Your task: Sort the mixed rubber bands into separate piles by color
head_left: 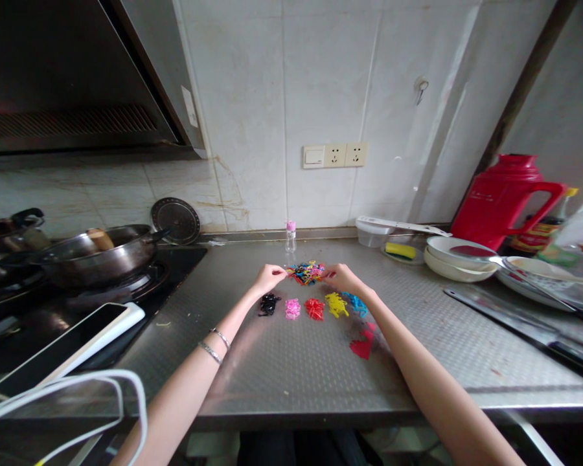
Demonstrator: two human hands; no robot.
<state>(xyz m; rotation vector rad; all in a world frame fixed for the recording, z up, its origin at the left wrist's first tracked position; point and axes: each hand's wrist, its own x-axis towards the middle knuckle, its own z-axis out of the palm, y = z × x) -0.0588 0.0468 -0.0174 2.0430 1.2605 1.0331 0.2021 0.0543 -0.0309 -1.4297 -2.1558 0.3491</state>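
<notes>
A mixed heap of small coloured rubber bands (308, 272) lies on the steel countertop (272, 369). My left hand (270, 278) is at the heap's left edge, fingertips pinched together. At its right edge is my right hand (341, 278), fingers closed too; anything in either pinch is too small to make out. Nearer to me lie single-colour piles in a row: black bands (269, 304), pink bands (292, 309), red bands (314, 309), yellow bands (337, 305) and blue bands (357, 304), the last close to my right wrist. A clear bag with red on it (363, 343) lies beside my right forearm.
Behind the heap stands a small pink-capped bottle (290, 237). To the left are a stove with a pan (97, 252), a white-edged phone-like device (68, 349) and white cables (138, 395). Right: bowls (459, 259), a long knife (505, 323), a red thermos (500, 200).
</notes>
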